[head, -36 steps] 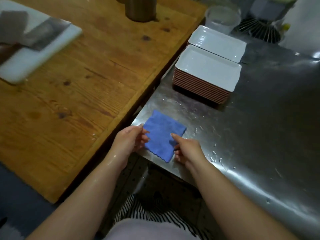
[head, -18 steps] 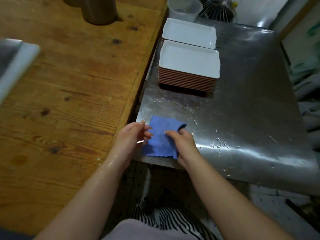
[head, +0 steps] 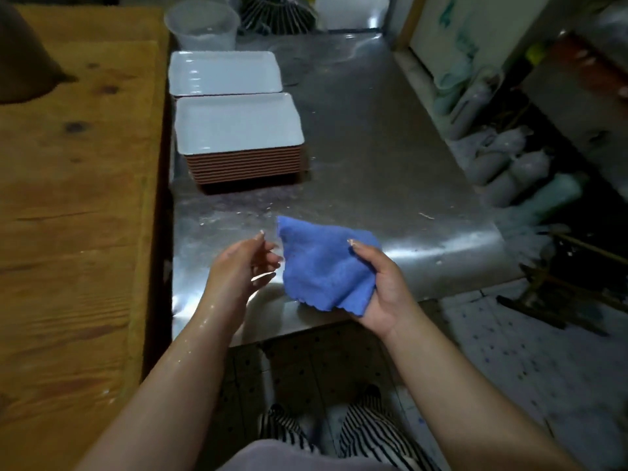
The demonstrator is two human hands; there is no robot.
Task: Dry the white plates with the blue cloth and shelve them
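The blue cloth [head: 323, 263] is lifted off the steel counter [head: 390, 185], draped over my right hand [head: 384, 294], which grips it from below with the thumb on top. My left hand [head: 241, 266] hovers just left of the cloth, wet, fingers loosely curled, touching nothing. A stack of several white rectangular plates with brown outsides [head: 239, 137] stands further back on the counter. Behind that stack lies another white plate [head: 222, 73].
A wooden table [head: 74, 198] runs along the left, close against the counter. A clear plastic tub [head: 202, 23] and a wire rack [head: 275, 11] sit at the counter's far end. Bags and clutter [head: 503, 158] lie on the floor to the right.
My right hand has picked the blue cloth up off the counter and holds it raised. My left hand has let go of it. The view has swung to the right.
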